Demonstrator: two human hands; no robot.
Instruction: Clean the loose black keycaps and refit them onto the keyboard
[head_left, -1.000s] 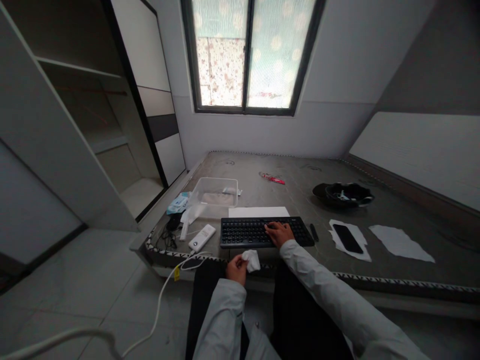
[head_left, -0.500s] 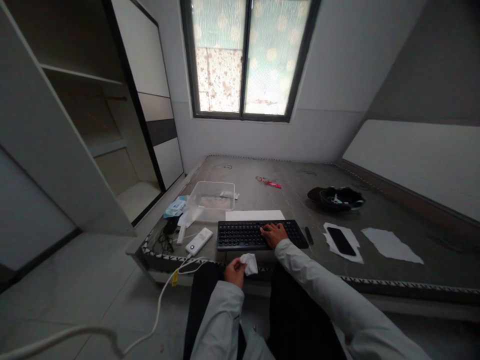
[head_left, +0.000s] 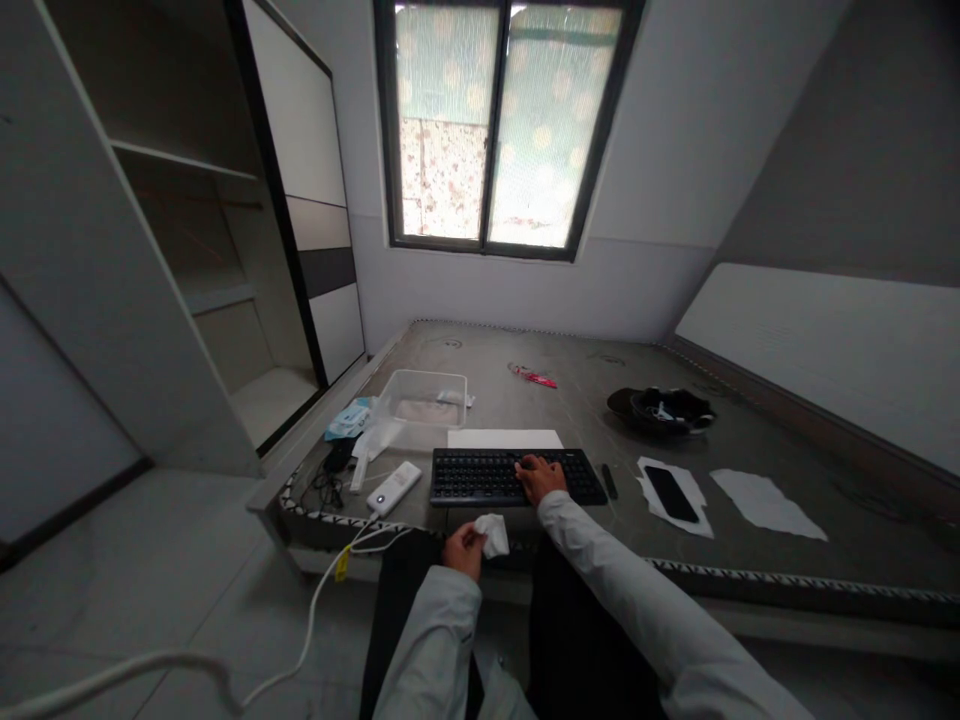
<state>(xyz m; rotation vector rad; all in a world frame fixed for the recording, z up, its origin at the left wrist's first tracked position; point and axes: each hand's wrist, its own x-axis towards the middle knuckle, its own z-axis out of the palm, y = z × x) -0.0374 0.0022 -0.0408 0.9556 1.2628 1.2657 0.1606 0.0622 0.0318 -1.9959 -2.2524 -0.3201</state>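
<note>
A black keyboard (head_left: 480, 478) lies near the front edge of the mattress. My right hand (head_left: 541, 480) rests on its right half, fingers spread over the keys. Pinched in my left hand (head_left: 463, 550), just in front of the keyboard and above my lap, is a crumpled white tissue (head_left: 492, 536). Behind the keyboard lies a white sheet of paper (head_left: 504, 438). A small black stick-like object (head_left: 609, 482) sits just off the keyboard's right end.
Left of the keyboard are a white power strip (head_left: 394, 489) with its cable, a clear plastic bin (head_left: 420, 410) and a blue-white packet (head_left: 349, 418). To the right lie a phone (head_left: 670, 494) on white paper, another paper piece (head_left: 769, 503) and a dark cap (head_left: 660, 412). Farther back is a red item (head_left: 534, 376).
The whole view has shifted slightly as my head moved. My right hand stays on the keyboard and my left hand still holds the tissue.
</note>
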